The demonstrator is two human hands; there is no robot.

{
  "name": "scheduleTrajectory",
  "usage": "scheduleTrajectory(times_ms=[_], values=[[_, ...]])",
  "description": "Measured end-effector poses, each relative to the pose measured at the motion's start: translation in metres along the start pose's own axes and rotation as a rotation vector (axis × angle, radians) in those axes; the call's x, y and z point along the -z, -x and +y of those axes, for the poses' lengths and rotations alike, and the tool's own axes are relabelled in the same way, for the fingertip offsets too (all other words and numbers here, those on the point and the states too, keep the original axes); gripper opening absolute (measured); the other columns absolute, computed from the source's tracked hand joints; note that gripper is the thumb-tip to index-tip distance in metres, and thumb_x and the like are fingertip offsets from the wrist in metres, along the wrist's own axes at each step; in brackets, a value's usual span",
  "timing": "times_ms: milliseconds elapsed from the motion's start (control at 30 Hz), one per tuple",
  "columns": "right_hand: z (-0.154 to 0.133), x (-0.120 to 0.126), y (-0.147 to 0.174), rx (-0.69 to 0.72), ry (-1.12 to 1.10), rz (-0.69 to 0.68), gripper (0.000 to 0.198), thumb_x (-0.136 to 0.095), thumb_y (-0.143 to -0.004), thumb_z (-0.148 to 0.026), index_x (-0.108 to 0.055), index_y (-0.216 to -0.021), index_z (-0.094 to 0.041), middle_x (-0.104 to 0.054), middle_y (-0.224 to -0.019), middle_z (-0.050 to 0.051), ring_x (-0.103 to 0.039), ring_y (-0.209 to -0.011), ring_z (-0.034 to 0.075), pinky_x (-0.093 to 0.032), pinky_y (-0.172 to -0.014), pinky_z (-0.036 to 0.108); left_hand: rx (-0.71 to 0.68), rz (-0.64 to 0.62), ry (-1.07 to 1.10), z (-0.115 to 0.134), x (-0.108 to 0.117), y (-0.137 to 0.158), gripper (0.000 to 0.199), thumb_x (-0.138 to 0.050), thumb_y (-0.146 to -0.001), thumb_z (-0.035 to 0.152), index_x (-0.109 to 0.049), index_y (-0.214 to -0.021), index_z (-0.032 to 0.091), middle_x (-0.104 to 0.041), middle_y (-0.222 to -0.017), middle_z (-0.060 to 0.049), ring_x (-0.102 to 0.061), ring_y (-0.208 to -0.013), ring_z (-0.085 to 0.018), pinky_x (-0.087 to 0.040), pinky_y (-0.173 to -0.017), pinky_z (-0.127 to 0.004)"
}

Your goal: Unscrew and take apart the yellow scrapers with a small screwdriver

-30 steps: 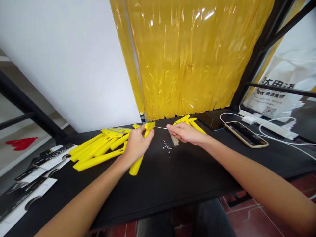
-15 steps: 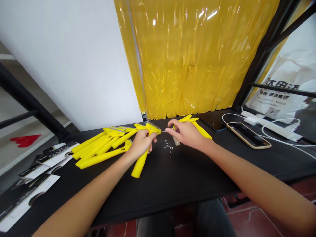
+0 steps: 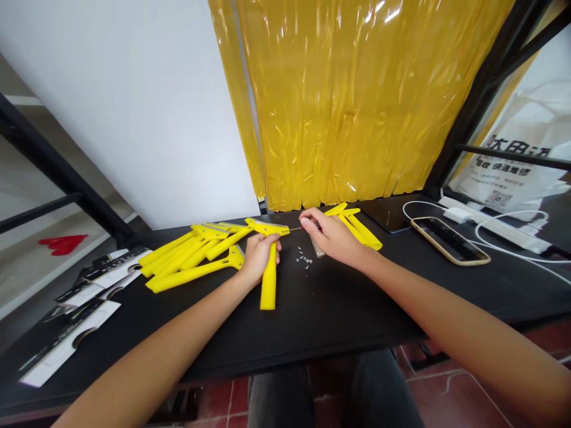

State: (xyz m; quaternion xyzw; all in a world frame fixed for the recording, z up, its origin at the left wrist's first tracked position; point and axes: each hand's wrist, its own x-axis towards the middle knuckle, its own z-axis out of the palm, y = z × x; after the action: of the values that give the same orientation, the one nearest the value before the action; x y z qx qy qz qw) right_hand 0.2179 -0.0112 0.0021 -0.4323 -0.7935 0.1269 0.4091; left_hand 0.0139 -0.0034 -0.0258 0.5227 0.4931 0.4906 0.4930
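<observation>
My left hand (image 3: 257,257) is closed around a yellow scraper (image 3: 268,285), gripping it just below the head, with its handle hanging toward me. My right hand (image 3: 332,235) pinches a screwdriver (image 3: 295,229); a bit of red handle shows at the fingers. Its thin shaft points left and reaches the right end of the scraper's head. Below the gap between the hands lie several small screws and nuts (image 3: 304,259) on the black table (image 3: 321,321). Partly hidden under my right hand is a small stack of flat blades (image 3: 318,251).
Several yellow scrapers (image 3: 187,252) lie in a pile left of my left hand, and more yellow handles (image 3: 363,230) lie beyond my right. Printed cardboard sleeves (image 3: 74,339) are at far left. A phone (image 3: 449,241), dark tablet (image 3: 388,215) and white power strip (image 3: 495,226) with cables occupy the right.
The held scraper has turned so its handle points more directly toward me. My right hand has rotated, and the screwdriver shaft shows longer between the hands. The camera view has shifted slightly.
</observation>
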Motion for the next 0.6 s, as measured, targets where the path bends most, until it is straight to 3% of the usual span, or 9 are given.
scheduleTrajectory(times_ms=[200, 400, 600], values=[[0.0024, -0.0049, -0.0010, 0.030, -0.107, 0.010, 0.029, -0.050, -0.095, -0.026, -0.053, -0.124, -0.022, -0.056, -0.078, -0.002, -0.056, -0.068, 0.015, -0.040, -0.063, 0.027, -0.021, 0.017, 0.023, -0.0006, 0.0018, 0.0005, 0.032, -0.066, -0.076, 0.038, -0.060, -0.054, 0.015, -0.050, -0.037, -0.001, -0.047, -0.034, -0.011, -0.032, -0.039, -0.022], [-0.0001, -0.0031, 0.0007, -0.006, -0.097, 0.031, 0.023, -0.046, -0.100, -0.037, -0.059, -0.112, -0.023, -0.056, -0.069, -0.003, -0.054, -0.061, 0.015, -0.038, -0.061, 0.028, -0.017, -0.004, 0.030, -0.0015, 0.0037, 0.0014, 0.031, -0.067, -0.077, 0.037, -0.061, -0.055, 0.015, -0.052, -0.039, 0.000, -0.048, -0.034, -0.012, -0.034, -0.039, -0.022], [-0.0027, 0.0024, 0.0005, 0.054, -0.093, 0.130, 0.025, -0.055, -0.093, -0.024, -0.056, -0.118, -0.023, -0.046, -0.068, -0.006, -0.049, -0.059, 0.013, -0.039, -0.060, 0.027, 0.051, -0.092, 0.010, 0.0050, 0.0041, 0.0085, 0.031, -0.069, -0.077, 0.037, -0.059, -0.056, 0.016, -0.053, -0.042, 0.000, -0.050, -0.035, -0.012, -0.036, -0.038, -0.022]])
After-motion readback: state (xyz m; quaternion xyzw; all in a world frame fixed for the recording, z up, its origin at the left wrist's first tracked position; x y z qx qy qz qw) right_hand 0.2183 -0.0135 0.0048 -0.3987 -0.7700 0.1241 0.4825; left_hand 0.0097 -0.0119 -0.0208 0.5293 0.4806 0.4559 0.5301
